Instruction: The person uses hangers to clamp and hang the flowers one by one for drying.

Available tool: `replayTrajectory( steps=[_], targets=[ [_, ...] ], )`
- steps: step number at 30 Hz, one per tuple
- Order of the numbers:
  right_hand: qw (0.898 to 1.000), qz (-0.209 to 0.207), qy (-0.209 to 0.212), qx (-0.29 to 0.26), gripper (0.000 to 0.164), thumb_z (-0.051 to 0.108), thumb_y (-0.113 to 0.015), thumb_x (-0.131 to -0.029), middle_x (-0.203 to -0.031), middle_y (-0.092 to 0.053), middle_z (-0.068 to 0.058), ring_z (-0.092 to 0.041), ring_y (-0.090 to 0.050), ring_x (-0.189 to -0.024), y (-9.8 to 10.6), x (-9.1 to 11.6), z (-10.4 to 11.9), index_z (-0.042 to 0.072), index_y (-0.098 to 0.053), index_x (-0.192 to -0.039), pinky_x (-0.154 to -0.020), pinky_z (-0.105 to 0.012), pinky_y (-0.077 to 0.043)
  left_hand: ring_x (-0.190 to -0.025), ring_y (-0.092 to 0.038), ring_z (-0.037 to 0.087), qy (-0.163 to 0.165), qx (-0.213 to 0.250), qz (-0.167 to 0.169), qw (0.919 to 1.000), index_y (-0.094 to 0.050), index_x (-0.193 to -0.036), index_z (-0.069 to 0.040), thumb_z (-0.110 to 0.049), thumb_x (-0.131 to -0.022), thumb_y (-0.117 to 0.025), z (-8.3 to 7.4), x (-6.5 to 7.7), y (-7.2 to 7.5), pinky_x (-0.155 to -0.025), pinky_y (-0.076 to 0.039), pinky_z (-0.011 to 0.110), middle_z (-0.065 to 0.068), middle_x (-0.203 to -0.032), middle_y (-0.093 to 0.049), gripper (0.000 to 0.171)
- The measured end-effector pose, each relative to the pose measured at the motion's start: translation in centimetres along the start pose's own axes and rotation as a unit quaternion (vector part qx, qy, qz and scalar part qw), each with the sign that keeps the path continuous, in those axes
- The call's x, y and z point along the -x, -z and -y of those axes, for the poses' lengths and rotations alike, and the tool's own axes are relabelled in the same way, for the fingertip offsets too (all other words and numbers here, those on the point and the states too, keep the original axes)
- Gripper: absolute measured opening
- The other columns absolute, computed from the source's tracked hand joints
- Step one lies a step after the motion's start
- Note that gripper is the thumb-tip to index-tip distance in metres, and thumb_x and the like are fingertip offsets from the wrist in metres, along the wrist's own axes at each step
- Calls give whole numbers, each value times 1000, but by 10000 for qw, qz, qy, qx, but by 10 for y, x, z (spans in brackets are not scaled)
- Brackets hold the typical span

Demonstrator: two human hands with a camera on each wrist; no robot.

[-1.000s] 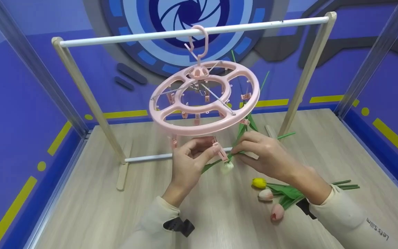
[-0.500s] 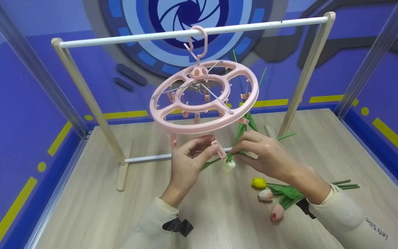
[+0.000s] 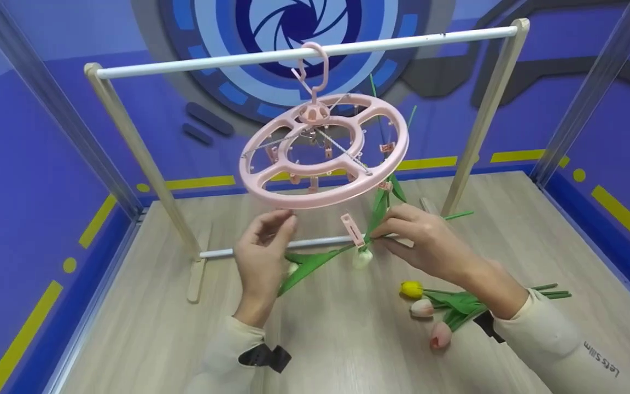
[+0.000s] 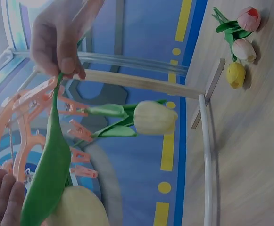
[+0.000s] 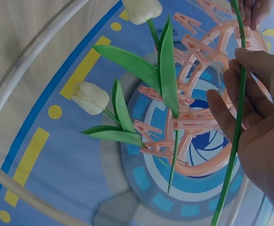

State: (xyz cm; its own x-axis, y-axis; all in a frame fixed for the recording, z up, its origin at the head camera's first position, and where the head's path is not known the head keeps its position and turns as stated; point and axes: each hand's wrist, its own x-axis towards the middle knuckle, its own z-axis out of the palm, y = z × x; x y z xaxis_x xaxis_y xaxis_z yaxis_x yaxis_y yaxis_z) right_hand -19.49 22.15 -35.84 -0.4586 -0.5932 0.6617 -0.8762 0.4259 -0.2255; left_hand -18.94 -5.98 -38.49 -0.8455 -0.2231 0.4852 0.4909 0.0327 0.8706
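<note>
A pink round clip hanger [image 3: 320,202] hangs from the rack's white bar. My right hand [image 3: 430,243] pinches the green stem of a white tulip [image 4: 78,207], whose long leaf [image 3: 309,265] points left behind my other hand. Just under the hanger's front rim, my left hand [image 3: 263,251] has its fingers bent; I cannot tell whether they hold a clip. A tilted pink clothespin [image 3: 353,231] dangles between the hands, overlapping a second white tulip [image 3: 362,258]. In the right wrist view, two white tulips, one near [image 5: 141,9] and one farther [image 5: 92,99], hang bud down among the clips.
Yellow [image 3: 412,289], pale pink [image 3: 422,308] and pink [image 3: 441,334] tulips lie on the wooden table under my right forearm. Wooden rack posts stand left [image 3: 140,158] and right [image 3: 484,120]. A low white crossbar [image 3: 320,242] runs behind the hands.
My left hand has let go of the tilted clothespin and moved left along the hanger's front, uncovering the leaf. My right hand stays nearly in place on the stem.
</note>
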Motion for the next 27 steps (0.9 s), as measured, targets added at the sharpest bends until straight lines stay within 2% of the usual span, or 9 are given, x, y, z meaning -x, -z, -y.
replayTrajectory(
  steps=[5,11,16,20,24,27],
  targets=[
    [10000,22,-51,73,38,-13,-89,-77,-105,-73,0,-20,-68,-95,1,1,-2,8,-78,-107,-91,-17,-56,-102,-68,25,-86,34,-496,9987,-72,-113,2,-5,-96,-79,5,-3,8,-91,-60,33,11,-108,-73,20],
    [9997,28,-170,164,37,-11,-89,-78,-104,-73,1,-18,-67,-94,2,2,-4,9,-79,-107,-84,-22,-60,-108,-67,26,-50,61,-652,9978,-69,-119,4,-2,-94,-80,11,-4,13,-98,-59,36,15,-112,-70,28],
    [9997,-15,-211,151,36,-12,-89,-78,-101,-72,1,-18,-66,-92,4,5,-6,9,-79,-105,-81,-17,-57,-114,-65,32,240,172,-630,9976,-68,-121,4,-3,-94,-81,18,-7,14,-101,-58,35,16,-117,-70,31],
    [9996,-54,-234,179,36,-12,-90,-77,-102,-73,1,-18,-65,-93,6,7,-8,8,-79,-105,-85,-12,-52,-117,-66,34,539,192,-460,9973,-69,-122,3,-6,-93,-83,23,-7,14,-100,-58,35,15,-121,-70,34],
    [9995,-87,-210,210,36,-11,-90,-76,-103,-73,1,-19,-64,-93,7,8,-10,8,-79,-105,-88,-9,-50,-114,-69,27,794,-89,-241,9965,-72,-121,0,-12,-93,-85,28,-7,13,-98,-59,32,13,-118,-72,33],
    [9996,-98,-134,206,36,-12,-90,-76,-101,-72,1,-18,-64,-91,8,8,-11,8,-79,-104,-87,-8,-49,-110,-70,25,796,-266,-138,9964,-74,-114,-1,-13,-92,-86,31,-7,13,-96,-60,31,11,-112,-74,28]
  ],
)
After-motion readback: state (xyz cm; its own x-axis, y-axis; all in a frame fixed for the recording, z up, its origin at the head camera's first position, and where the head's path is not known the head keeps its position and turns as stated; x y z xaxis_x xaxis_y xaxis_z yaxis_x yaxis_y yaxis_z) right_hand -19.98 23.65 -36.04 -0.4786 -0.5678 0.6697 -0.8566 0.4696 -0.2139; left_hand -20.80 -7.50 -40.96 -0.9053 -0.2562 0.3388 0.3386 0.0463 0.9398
